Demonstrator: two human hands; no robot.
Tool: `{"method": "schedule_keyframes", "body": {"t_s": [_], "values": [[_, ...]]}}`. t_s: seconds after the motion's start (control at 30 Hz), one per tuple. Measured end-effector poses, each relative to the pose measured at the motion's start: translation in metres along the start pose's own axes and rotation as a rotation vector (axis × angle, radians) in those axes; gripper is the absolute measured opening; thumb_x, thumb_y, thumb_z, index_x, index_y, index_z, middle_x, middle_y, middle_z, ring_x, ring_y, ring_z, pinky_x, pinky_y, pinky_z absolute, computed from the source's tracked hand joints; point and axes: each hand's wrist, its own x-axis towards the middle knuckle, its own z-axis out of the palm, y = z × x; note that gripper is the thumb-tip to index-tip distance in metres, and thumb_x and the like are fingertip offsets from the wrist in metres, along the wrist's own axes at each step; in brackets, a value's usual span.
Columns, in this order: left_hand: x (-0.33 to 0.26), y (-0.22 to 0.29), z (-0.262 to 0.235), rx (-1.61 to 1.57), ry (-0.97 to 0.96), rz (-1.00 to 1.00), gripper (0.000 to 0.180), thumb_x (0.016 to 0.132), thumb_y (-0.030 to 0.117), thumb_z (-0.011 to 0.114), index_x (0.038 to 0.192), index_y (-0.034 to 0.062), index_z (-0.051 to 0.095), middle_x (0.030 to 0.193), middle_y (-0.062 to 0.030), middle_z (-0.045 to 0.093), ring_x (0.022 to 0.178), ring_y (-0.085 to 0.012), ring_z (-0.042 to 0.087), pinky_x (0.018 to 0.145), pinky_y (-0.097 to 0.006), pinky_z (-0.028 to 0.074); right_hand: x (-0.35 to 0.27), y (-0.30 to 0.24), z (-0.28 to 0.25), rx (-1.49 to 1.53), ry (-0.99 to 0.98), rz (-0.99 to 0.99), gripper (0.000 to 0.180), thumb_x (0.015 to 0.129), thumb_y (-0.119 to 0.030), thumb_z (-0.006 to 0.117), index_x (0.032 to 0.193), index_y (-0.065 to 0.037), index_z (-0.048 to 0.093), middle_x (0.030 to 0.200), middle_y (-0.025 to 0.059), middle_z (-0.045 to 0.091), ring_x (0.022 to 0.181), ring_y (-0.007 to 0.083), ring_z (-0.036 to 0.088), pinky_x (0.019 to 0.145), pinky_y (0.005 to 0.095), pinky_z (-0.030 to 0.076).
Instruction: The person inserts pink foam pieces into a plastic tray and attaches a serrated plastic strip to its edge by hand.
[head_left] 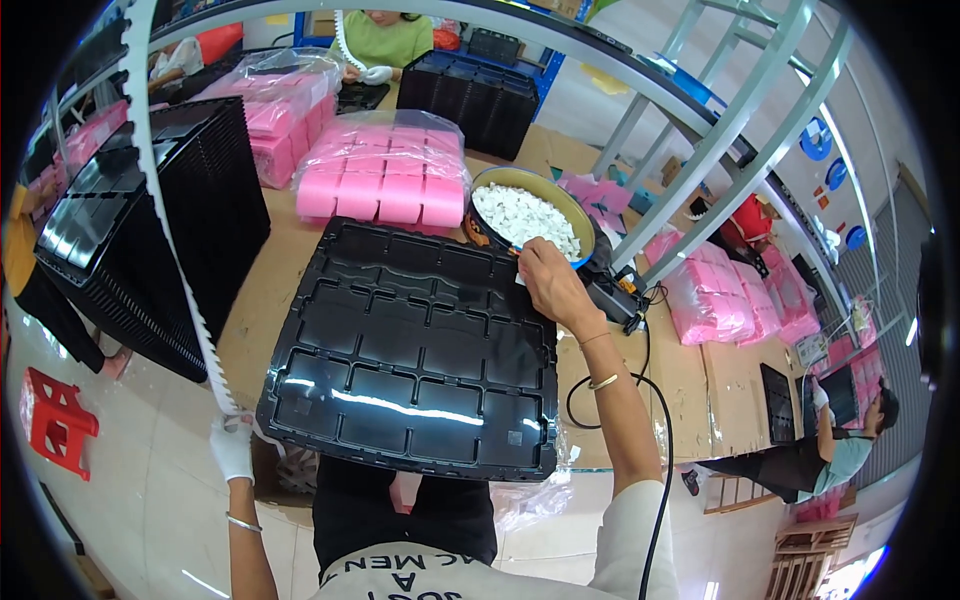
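Observation:
A black plastic tray [400, 320] with several shallow compartments lies in front of me on the cardboard-covered table. My left hand [232, 450], in a white glove, is closed at the lower end of a long white strip with a toothed edge [168, 215], left of the tray. This strip hangs down from above. My bare right hand [552, 285] is over the tray's far right corner, beside a round tin [585, 222] full of small white pieces [525, 215]. Its fingers are pinched together, and a bit of white shows under them; what they hold is too small to name.
Tall stacks of black trays [205, 200] stand at left and at the back [470, 95]. Pink bundles in clear plastic [380, 175] lie beyond my tray. A black cable [655, 400] loops past my right forearm. Grey metal frame legs [735, 130] rise at right. Other people work nearby.

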Motion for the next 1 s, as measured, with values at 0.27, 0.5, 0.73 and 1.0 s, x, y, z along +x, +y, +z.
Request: {"method": "schedule_keyframes", "body": {"t_s": [0.27,0.5,0.73,1.0], "values": [[-0.018,0.102,-0.058,-0.077,0.223,-0.078,0.034,0.093,-0.003,0.06,0.126,-0.0004,0.058,0.106,-0.007,0.061,0.086,-0.0117,0.054,0.081,-0.026,0.047,-0.002,-0.01,-0.006,0.031,0.002,0.012,0.01,0.089,0.0,0.06,0.096,0.006,0.058,0.102,0.0202,0.055,0.098,0.0379,0.055,0.089,0.0455,0.047],[-0.063,0.224,-0.075,-0.487,0.434,0.303,0.028,0.093,-0.01,0.053,0.119,-0.0007,0.06,0.121,-0.0084,0.06,0.101,-0.0139,0.056,0.092,-0.031,0.047,-0.004,0.017,0.003,0.256,0.185,0.247,0.005,0.085,0.003,0.059,0.089,0.001,0.058,0.1,0.0209,0.056,0.098,0.0394,0.056,0.089,0.045,0.047],[0.006,0.315,0.01,-0.475,-0.296,0.568,0.012,0.092,-0.004,0.062,0.103,-0.0026,0.066,0.104,-0.0091,0.067,0.091,-0.0171,0.067,0.084,-0.03,0.052,0.012,0.118,0.034,0.071,0.297,0.586,0.004,0.082,-0.001,0.061,0.086,0.001,0.062,0.084,0.0261,0.066,0.085,0.0472,0.064,0.076,0.0524,0.05],[0.225,0.279,0.171,-0.057,-0.396,0.389,0.032,0.081,0.01,0.07,0.113,0.0051,0.073,0.104,-0.0175,0.073,0.097,-0.0255,0.071,0.088,-0.034,0.054,0.072,0.119,0.058,-0.064,0.188,0.664,0.017,0.08,-0.013,0.067,0.094,-0.007,0.075,0.08,0.0201,0.072,0.079,0.0393,0.071,0.075,0.0463,0.056]]}}
